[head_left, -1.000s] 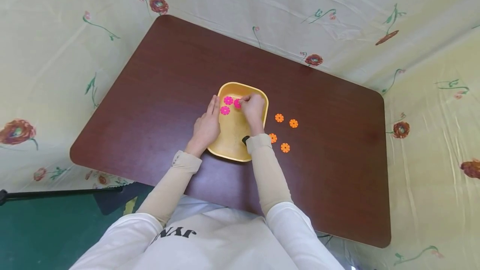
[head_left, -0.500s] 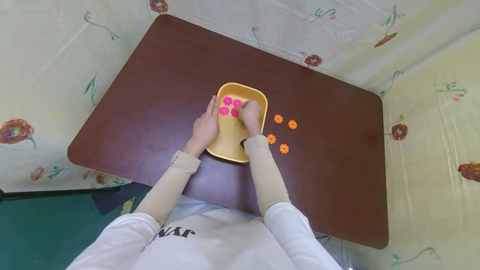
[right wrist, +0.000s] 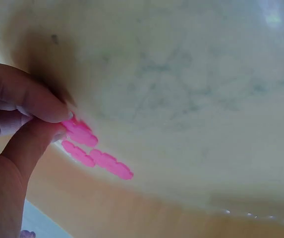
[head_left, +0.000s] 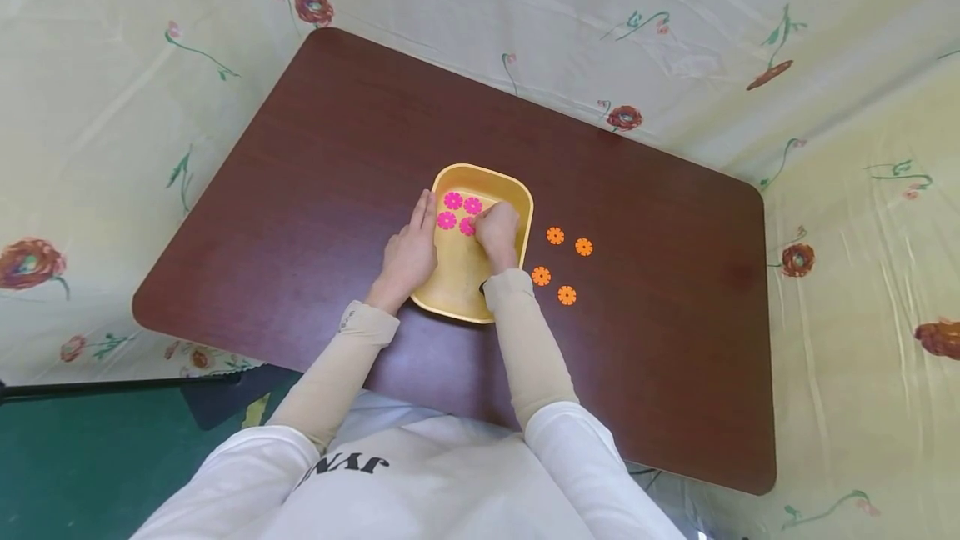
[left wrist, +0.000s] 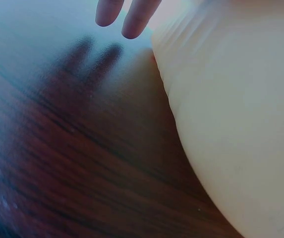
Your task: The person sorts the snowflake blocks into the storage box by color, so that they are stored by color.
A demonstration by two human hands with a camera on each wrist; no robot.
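I'm seeing right hand (head_left: 497, 230) pinching pink flower disc (head_left: 467, 226) between thumb and fingers (right wrist: 28, 96), holding it inside yellow tray (head_left: 517, 190) beside three other pink discs (head_left: 453, 201). Left hand (head_left: 411, 252) is resting against tray's left wall, fingers straight, together. Four orange discs (head_left: 555, 235) are lying on counter (head_left: 337, 148), right of tray.

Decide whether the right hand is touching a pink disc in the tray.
Touching. The right wrist view shows the right hand's fingertips pinching a pink disc inside the tray; the head view agrees.
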